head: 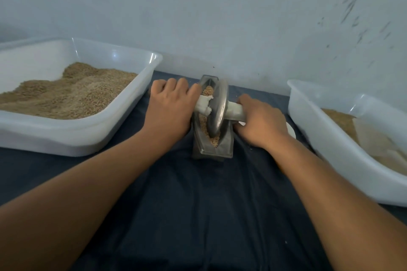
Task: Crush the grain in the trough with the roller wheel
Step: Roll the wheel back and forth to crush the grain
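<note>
**Both hands on roller axle, wheel in trough**

Both forearms stretched forward over dark blue cloth. Left hand knuckles-up, curled round white-wrapped axle handle. Right hand gripping opposite handle end. Grey metal disc roller wheel upright inside narrow grey metal trough, resting on tan grain. White plastic tubs of grain flanking left and right.

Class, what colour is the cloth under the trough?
Dark navy blue cloth, seen clearly in the head view beneath the trough.
</note>
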{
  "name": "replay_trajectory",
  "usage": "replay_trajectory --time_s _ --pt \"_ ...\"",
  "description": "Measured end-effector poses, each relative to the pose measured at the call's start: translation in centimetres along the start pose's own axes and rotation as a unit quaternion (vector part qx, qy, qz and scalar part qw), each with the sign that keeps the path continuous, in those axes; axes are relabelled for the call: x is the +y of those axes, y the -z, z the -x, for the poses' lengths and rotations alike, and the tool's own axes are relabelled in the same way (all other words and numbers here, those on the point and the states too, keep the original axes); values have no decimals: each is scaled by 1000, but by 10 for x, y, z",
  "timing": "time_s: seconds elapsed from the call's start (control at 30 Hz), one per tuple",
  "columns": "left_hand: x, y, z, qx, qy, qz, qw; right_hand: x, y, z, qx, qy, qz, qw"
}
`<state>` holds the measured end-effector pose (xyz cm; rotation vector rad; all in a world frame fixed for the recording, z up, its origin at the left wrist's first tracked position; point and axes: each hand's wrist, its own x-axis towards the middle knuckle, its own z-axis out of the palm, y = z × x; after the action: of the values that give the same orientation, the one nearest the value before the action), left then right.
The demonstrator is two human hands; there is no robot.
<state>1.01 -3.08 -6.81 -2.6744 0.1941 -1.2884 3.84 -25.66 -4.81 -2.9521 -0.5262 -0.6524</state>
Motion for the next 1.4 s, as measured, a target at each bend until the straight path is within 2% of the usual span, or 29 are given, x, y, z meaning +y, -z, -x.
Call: replay_trajectory --time_s 0.13,0.47,0.73,1.07,1.4 --pt "0 -6 -3 3 7 2 1000 0 -3 -6 -7 -16 -3 1000" --pt "-6 -32 -26 -55 13 28 998 5 -18 -45 -20 -52 34 998" --pt "-7 -54 -47 -18 16 16 1000 16 -28 -75 -54 -51 28 997" --pt "-10 -70 -66 -9 9 13 1000 29 -28 -105 -143 -27 -18 989" --pt "-6 -56 -46 -7 11 13 1000 21 -22 -75 -69 -39 -1 997"
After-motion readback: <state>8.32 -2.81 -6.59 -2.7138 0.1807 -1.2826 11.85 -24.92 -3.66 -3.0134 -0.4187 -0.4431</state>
